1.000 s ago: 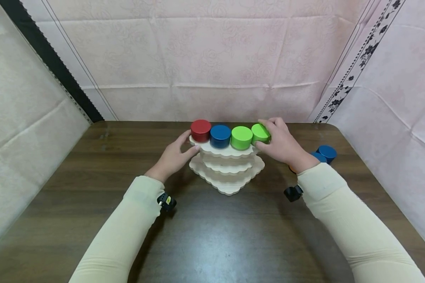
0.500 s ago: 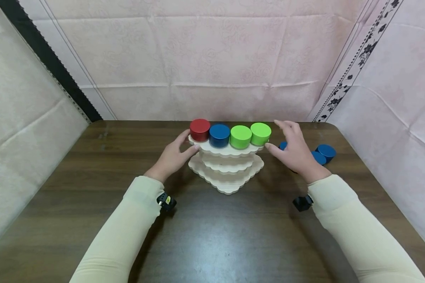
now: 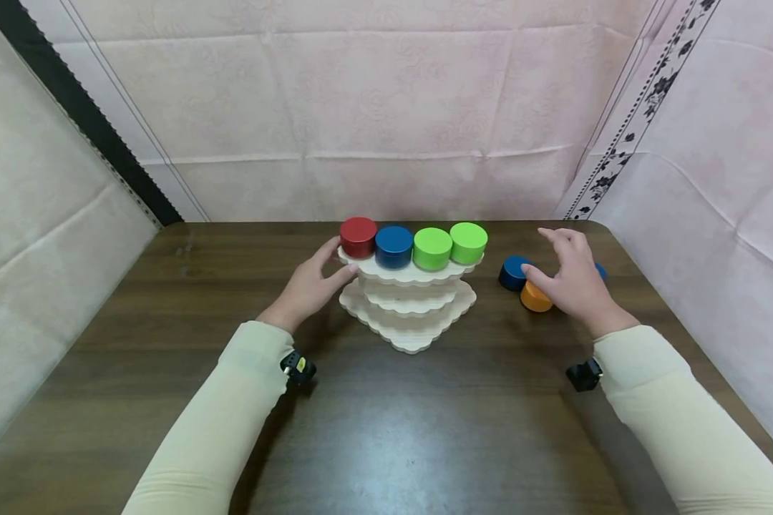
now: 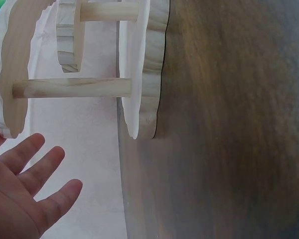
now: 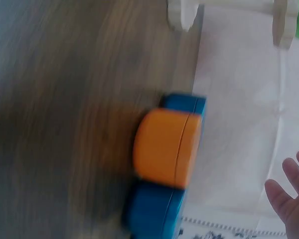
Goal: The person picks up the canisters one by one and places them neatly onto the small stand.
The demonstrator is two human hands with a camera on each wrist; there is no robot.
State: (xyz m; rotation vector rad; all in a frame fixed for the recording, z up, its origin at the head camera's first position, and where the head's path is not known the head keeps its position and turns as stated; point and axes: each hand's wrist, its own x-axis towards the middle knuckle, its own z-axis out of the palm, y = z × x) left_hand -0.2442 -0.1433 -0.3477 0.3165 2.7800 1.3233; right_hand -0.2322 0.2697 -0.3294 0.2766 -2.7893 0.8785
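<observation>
What could go wrong, as I judge it, is a crowded pick: under the spread, unladen fingers of the right hand point(image 3: 576, 286), the orange canister point(image 3: 535, 297) has a near blue canister point(image 3: 512, 275) just past the thumb tip and a farther blue canister point(image 3: 600, 271) showing beyond the knuckles, so a wide pinch could nudge a neighbour or catch 2 together. At the other side, a push from the left hand point(image 3: 310, 286) could tilt the tiered stand point(image 3: 413, 297) and shift its row of 4 canisters, the red canister point(image 3: 358, 239) being nearest those fingertips. The left fingers are loosely spread at the top tier's edge, not wrapped around it. The orange canister lies below the right thumb; I cannot tell whether they touch, though the right wrist view shows the other fingers apart from it.
</observation>
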